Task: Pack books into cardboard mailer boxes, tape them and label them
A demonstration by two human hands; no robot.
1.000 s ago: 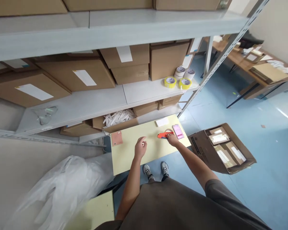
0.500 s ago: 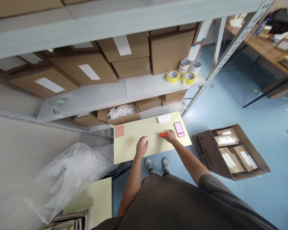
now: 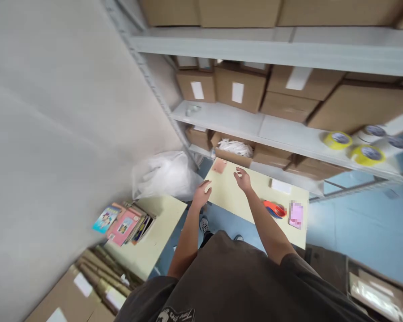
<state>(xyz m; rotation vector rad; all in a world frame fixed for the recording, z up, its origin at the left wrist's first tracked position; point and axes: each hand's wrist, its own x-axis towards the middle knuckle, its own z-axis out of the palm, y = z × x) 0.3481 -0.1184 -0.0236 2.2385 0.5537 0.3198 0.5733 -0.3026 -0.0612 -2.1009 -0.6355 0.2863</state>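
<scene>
My left hand is open over the left front edge of the pale yellow table, fingers slightly curled, holding nothing. Above the same tabletop hovers my right hand, also open and without anything in it. Closest to the hands is a pink-orange flat item, lying near the table's far left corner. An orange and blue tape dispenser rests to the right of my right forearm. Beyond it are a pink phone-like item, partly pixelated, and a white pad or stack of labels.
Grey shelves behind the table carry cardboard boxes and tape rolls. A stack of books sits on a side table at left, by a white plastic bag. An open carton stands lower right.
My right hand has let go of the tape dispenser and moved left, opening. The view has turned left, bringing the books and side table further into sight.
</scene>
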